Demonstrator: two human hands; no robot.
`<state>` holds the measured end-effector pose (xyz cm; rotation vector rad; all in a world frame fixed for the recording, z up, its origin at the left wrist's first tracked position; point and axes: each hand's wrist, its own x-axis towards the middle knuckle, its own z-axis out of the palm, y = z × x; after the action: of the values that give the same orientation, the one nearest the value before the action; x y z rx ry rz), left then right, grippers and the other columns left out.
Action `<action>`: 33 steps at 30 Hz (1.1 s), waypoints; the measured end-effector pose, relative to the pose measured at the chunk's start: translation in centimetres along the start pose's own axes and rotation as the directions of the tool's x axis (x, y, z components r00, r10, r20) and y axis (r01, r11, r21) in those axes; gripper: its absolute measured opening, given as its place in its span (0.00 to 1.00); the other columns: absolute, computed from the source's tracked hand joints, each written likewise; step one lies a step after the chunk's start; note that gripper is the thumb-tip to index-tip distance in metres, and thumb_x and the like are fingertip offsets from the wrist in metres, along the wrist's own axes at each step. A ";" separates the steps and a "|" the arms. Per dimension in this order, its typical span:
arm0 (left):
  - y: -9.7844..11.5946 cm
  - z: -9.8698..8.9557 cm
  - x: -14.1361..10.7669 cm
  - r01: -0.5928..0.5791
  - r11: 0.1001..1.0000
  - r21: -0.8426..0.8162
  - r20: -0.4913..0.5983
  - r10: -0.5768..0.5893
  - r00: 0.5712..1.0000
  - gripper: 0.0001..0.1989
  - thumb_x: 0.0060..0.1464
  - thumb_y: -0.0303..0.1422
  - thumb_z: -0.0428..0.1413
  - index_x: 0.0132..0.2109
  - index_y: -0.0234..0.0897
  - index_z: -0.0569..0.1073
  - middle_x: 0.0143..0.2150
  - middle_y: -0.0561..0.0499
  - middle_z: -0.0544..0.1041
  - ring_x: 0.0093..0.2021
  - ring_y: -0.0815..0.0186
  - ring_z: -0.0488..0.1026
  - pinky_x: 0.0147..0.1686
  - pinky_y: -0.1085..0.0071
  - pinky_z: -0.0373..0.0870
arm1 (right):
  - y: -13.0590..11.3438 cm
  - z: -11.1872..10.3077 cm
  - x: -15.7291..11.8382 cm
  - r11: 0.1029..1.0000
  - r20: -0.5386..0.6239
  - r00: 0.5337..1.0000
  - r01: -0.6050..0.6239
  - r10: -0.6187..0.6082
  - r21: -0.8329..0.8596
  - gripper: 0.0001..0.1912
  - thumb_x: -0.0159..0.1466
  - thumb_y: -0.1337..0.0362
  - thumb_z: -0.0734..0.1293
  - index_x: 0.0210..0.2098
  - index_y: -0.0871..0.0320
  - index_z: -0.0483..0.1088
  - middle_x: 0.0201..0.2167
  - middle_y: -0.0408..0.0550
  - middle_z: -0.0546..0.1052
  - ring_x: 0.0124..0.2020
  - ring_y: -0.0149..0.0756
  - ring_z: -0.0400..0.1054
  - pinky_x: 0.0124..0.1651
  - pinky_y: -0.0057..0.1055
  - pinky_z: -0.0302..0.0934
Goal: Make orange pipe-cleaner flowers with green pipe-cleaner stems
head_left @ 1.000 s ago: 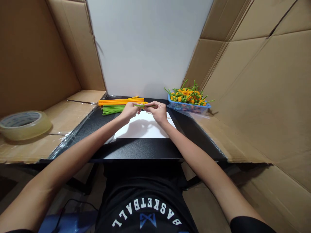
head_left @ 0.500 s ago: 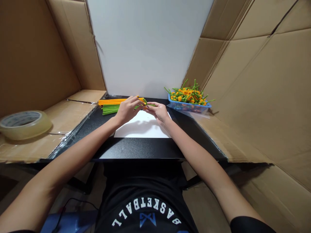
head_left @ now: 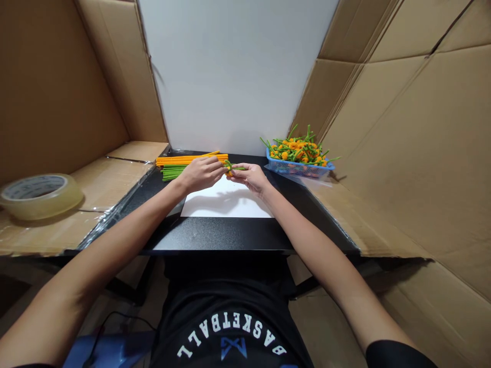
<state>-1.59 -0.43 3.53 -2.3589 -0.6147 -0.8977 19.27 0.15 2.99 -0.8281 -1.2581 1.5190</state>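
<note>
Above a white sheet (head_left: 226, 202), both hands meet at a small piece made of orange and green fuzzy stems (head_left: 229, 168). My left hand (head_left: 202, 174) is closed, its fingertips pinching the green part from the left. From the right, my right hand (head_left: 251, 179) grips the same piece between thumb and fingers, with a green end lying along the fingers. Orange stems (head_left: 176, 160) and green stems (head_left: 171, 172) lie in bundles behind my left hand, which partly hides them.
A blue basket (head_left: 299, 167) heaped with orange and green pieces stands at the back right. On cardboard at the left lies a large roll of clear tape (head_left: 42, 197). Cardboard walls (head_left: 429, 143) rise on both sides of the black table (head_left: 215, 235).
My left hand has lowered and flattened, its fingertips still at the piece. The green loop that stood above the fingers is now smaller, and more orange shows between the hands.
</note>
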 end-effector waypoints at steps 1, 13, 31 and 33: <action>0.1 0.0 0.0 0.005 1.000 0.011 0.003 -0.005 1.000 0.10 0.65 0.31 0.52 0.42 0.39 0.79 0.35 0.48 0.81 0.38 0.63 0.77 0.38 0.66 0.73 | 0.0 0.0 0.0 1.000 0.003 1.000 0.007 -0.007 -0.018 0.07 0.56 0.77 0.75 0.32 0.62 0.77 0.27 0.47 0.82 0.29 0.33 0.79 0.45 0.33 0.77; 0.7 -0.1 0.4 0.061 0.998 0.025 0.125 -0.064 0.990 0.12 0.64 0.34 0.50 0.39 0.40 0.78 0.32 0.47 0.80 0.36 0.62 0.76 0.36 0.65 0.72 | 0.3 -0.3 0.4 0.998 -0.024 0.999 0.036 -0.037 -0.048 0.07 0.55 0.77 0.76 0.31 0.62 0.77 0.26 0.48 0.82 0.28 0.33 0.78 0.47 0.37 0.76; 2.1 0.9 0.3 0.264 0.964 -0.013 0.008 -0.264 0.964 0.10 0.59 0.33 0.54 0.33 0.41 0.80 0.31 0.49 0.82 0.32 0.62 0.77 0.35 0.64 0.73 | 0.2 -0.2 0.3 0.993 -0.009 0.995 0.094 -0.095 -0.077 0.10 0.51 0.72 0.80 0.30 0.62 0.78 0.25 0.47 0.82 0.27 0.33 0.78 0.44 0.36 0.76; 1.8 0.8 0.2 0.261 0.963 -0.069 0.003 -0.261 0.965 0.09 0.59 0.33 0.55 0.34 0.42 0.80 0.32 0.50 0.83 0.33 0.63 0.78 0.38 0.63 0.74 | 0.1 -0.3 0.3 0.994 0.004 0.996 0.085 -0.085 -0.062 0.10 0.51 0.72 0.80 0.30 0.62 0.78 0.26 0.48 0.82 0.28 0.33 0.78 0.45 0.35 0.76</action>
<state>-0.06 -1.20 2.56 -2.3700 -0.9227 -1.0544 19.40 0.54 2.81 -0.8039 -1.3305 1.4194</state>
